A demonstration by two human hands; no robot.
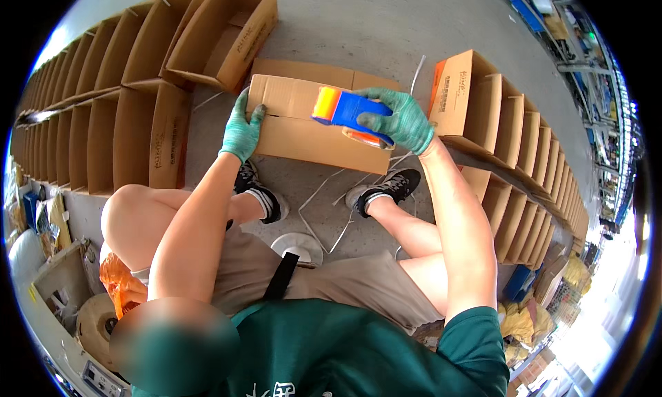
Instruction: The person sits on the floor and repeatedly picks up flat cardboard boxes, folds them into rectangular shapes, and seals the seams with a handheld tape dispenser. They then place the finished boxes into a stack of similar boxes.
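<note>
A closed brown cardboard box (310, 138) stands in front of me between my feet, its taped-over or seamed face toward me. My left hand (243, 129), in a green glove, grips the box's left edge, thumb on the face and fingers round the side. In my gloved right hand (403, 121) is a blue tape dispenser (358, 110) with a yellow-orange end, held over the box's right half. The dispenser's orange end points left. Whether it touches the cardboard I cannot tell.
Open cardboard boxes (224, 35) stand in long rows at the left, and more boxes (469, 100) line the right. White strapping strips (336, 240) lie on the floor near my shoes. An orange plastic bag (121, 283) is beside my left leg. Shelving (586, 69) runs along the far right.
</note>
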